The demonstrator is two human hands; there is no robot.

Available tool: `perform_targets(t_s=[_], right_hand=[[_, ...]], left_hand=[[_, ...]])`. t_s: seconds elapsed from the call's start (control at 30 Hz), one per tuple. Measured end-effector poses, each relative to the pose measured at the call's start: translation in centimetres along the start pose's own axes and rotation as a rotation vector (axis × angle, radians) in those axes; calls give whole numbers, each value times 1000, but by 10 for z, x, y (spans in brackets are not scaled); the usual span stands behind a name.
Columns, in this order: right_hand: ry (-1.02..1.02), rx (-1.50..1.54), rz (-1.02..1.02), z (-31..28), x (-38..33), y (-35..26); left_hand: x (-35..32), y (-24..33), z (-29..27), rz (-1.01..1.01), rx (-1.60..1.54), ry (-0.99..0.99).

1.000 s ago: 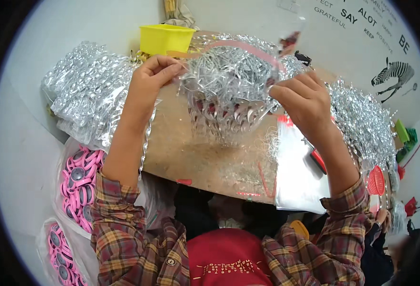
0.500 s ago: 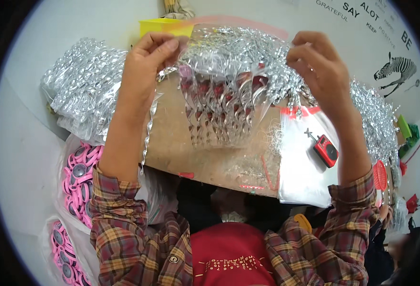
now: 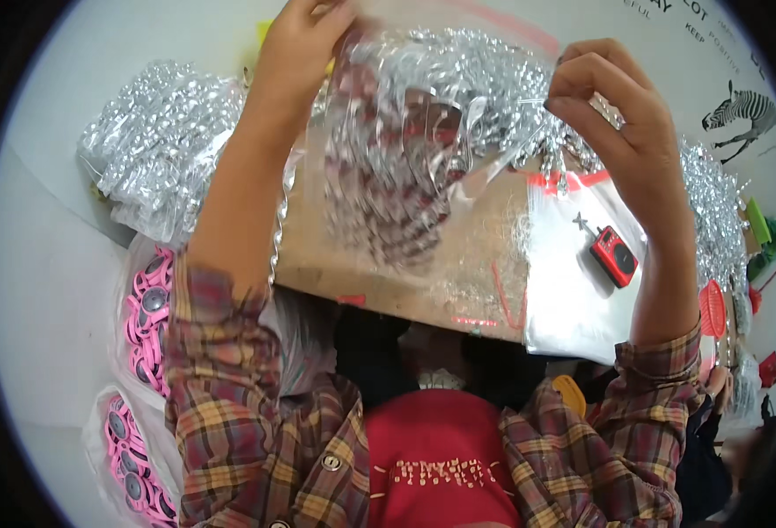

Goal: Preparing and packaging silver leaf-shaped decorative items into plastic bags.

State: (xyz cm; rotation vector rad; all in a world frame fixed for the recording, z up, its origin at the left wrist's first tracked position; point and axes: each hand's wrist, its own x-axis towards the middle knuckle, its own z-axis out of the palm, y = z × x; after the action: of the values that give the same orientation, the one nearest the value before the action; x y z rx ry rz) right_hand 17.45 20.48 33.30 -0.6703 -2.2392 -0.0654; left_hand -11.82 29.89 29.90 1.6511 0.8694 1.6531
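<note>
Both hands' fingers pinch the clear bag (image 3: 423, 167) of silver pieces, seemingly by its top corners.

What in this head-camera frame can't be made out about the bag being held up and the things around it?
- Left hand: fingertips cut off by the top edge, head view.
- Clear bag of silver pieces: motion-blurred, so single pieces can't be told apart.
- Cardboard board: upper part hidden behind the bag.
- Yellow thing: mostly hidden by the left hand.
- Right hand: pinches the bag's edge.
</note>
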Motion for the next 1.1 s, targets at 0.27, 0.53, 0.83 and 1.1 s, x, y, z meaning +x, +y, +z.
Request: perform_targets(t_s=[0.27, 0.53, 0.83, 1.1], right_hand=[[-75, 909, 930, 117, -169, -36], [-75, 1475, 1189, 175, -270, -74], [-113, 1306, 1128, 165, -301, -76], [-150, 981, 1061, 142, -287, -78]], left_hand=[[-44, -95, 161, 249, 615, -744], [-174, -144, 123, 213, 692, -522], [-241, -139, 117, 267, 1101, -808], [-212, -144, 79, 413, 1101, -756]])
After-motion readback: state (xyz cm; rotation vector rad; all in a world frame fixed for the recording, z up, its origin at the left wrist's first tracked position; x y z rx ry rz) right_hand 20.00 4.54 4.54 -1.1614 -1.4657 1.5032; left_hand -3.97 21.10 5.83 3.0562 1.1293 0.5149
